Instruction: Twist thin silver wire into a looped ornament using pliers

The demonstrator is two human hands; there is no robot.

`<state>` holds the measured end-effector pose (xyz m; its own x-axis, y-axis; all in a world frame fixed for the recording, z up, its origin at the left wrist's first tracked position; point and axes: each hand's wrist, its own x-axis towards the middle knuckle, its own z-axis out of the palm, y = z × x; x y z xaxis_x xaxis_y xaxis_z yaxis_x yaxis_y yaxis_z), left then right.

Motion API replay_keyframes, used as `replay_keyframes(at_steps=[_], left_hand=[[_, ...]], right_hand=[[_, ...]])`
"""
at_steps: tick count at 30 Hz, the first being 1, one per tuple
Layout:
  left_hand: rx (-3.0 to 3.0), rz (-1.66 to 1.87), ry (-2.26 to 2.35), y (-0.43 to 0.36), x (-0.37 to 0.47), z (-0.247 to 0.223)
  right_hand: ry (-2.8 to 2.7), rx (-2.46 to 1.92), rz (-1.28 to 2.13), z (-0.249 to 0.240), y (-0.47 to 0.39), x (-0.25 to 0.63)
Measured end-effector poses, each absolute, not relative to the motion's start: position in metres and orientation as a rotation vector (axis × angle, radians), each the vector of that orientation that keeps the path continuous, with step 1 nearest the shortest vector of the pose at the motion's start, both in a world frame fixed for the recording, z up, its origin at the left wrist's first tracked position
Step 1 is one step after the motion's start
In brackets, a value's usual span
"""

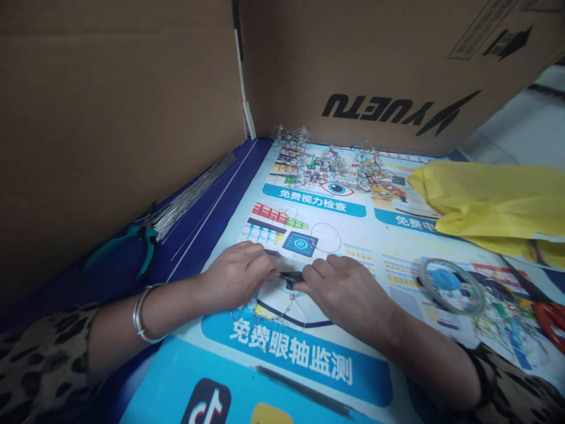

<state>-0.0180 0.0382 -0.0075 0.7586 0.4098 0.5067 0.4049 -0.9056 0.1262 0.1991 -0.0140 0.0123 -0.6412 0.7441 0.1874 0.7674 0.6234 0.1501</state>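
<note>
My left hand (241,274), with a silver bangle at the wrist, is closed with its fingertips pinched at one end of a small dark strip (291,275). My right hand (342,288) is closed on the other end; whether the strip is tape or part of a tool I cannot tell. Thin wire (326,235) curves in a loop just beyond the fingers. Below them hangs a fine wire piece with tiny beads (282,321), partly lost against the print. Both hands rest low over the printed sheet (379,282).
Teal-handled pliers (148,235) and a bundle of straight wires (194,191) lie left. Beaded wire pieces (335,162) cluster at the back before cardboard walls (353,65). At right are yellow wrapping (489,200), a tape roll (472,303), wire scraps (507,324) and red-handled scissors (549,321).
</note>
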Motion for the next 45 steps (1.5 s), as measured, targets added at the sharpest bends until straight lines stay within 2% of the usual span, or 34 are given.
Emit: replay_keyframes(at_steps=[25, 35, 45], left_hand=[[2.925, 0.768, 0.594, 0.038, -0.022, -0.011], [2.914, 0.796, 0.689, 0.039, -0.019, -0.012], [2.553, 0.791, 0.809, 0.041, -0.018, 0.000]], right_hand=[[-2.713, -1.268, -0.321, 0.008, -0.009, 0.199], [-2.692, -1.335, -0.283, 0.009, -0.011, 0.198], [-2.656, -1.439, -0.191, 0.013, -0.010, 0.203]])
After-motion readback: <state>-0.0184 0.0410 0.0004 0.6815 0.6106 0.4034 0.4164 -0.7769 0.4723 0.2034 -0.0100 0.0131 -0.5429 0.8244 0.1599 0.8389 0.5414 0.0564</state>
